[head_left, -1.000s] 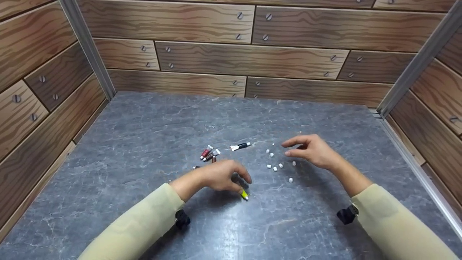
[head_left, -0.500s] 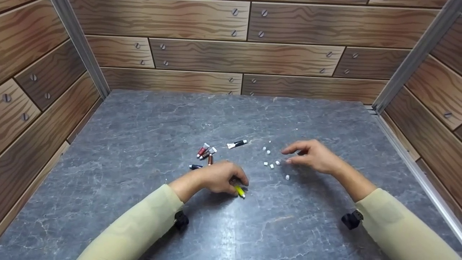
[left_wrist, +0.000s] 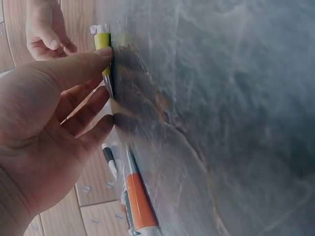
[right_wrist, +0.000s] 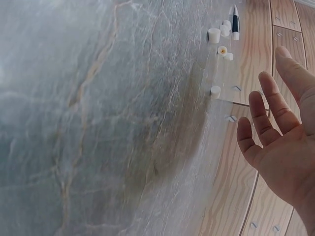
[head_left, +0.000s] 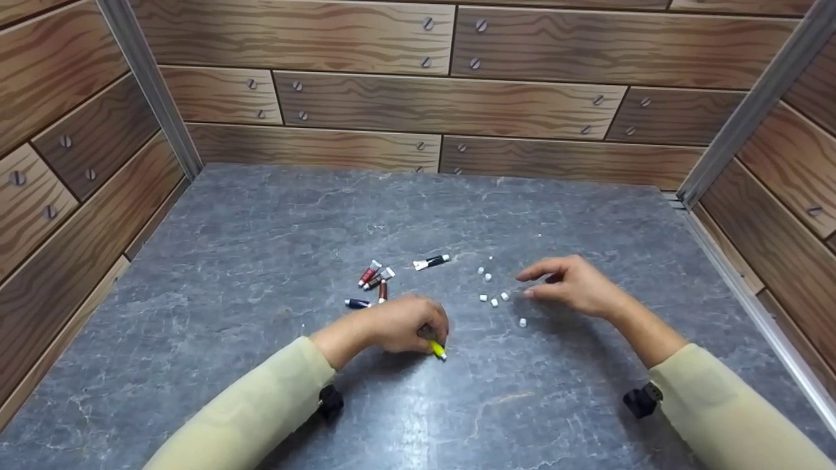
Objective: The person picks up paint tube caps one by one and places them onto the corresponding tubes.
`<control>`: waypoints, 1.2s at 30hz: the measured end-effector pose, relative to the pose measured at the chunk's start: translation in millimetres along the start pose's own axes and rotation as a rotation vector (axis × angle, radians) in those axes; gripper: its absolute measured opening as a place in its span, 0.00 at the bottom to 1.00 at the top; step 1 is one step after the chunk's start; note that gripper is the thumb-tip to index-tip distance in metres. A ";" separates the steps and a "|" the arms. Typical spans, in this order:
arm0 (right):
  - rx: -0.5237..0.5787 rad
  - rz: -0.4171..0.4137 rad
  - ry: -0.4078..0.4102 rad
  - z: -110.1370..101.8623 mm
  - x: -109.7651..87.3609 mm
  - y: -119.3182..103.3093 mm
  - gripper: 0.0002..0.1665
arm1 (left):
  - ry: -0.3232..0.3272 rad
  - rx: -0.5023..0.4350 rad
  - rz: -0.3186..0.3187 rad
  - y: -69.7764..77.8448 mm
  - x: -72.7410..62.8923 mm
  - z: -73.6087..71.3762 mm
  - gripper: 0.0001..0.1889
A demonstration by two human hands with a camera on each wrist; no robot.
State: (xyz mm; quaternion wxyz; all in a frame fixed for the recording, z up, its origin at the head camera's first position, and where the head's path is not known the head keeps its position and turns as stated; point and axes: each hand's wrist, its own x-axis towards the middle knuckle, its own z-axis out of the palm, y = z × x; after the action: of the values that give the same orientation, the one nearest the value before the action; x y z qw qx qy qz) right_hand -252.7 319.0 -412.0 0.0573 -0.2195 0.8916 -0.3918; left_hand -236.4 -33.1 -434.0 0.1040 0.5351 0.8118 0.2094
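Observation:
My left hand (head_left: 410, 324) pinches a small yellow paint tube (left_wrist: 102, 40), its thumb laid along the yellow body. The tube lies low at the table surface, white nozzle end pointing towards the near right in the head view. My right hand (head_left: 578, 285) is held over the table with fingers loosely bent and nothing in its grasp. Small white caps (head_left: 494, 302) are scattered just left of its fingertips. One cap (right_wrist: 215, 92) lies nearer, below that hand. In the left wrist view an orange-brown tube (left_wrist: 140, 201) rests beyond the little finger.
Behind the left hand lie a red tube (head_left: 369, 274), a dark brown tube (head_left: 376, 280) and a dark blue tube (head_left: 357, 303). A black tube (head_left: 432, 262) lies farther back. Wood-patterned panels (head_left: 366, 104) wall the grey marbled table (head_left: 274, 215).
The left fingers have closed in around the yellow tube. My right hand has come slightly nearer, and a cap that was visible by its thumb is now out of sight. The head view shifted a little.

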 end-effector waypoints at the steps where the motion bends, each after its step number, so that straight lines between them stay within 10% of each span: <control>1: 0.001 0.002 0.000 -0.4 -0.1 0.3 0.18 | 0.000 0.004 -0.001 0.7 -0.4 0.4 0.05; 17: -0.027 0.025 -0.002 0.3 8.3 10.3 0.18 | 0.081 -0.252 -0.103 12.6 -7.7 1.9 0.05; 36: -0.064 -0.032 -0.039 13.8 31.1 10.9 0.14 | 0.161 -0.381 -0.074 17.7 -12.6 -4.6 0.05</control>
State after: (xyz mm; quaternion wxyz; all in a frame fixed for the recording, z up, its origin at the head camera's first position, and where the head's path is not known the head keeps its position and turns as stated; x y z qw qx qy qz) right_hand -280.6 302.7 -427.3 0.0613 -0.2433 0.8988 -0.3595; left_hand -218.4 -39.6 -422.5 0.1458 0.4570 0.7825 0.3971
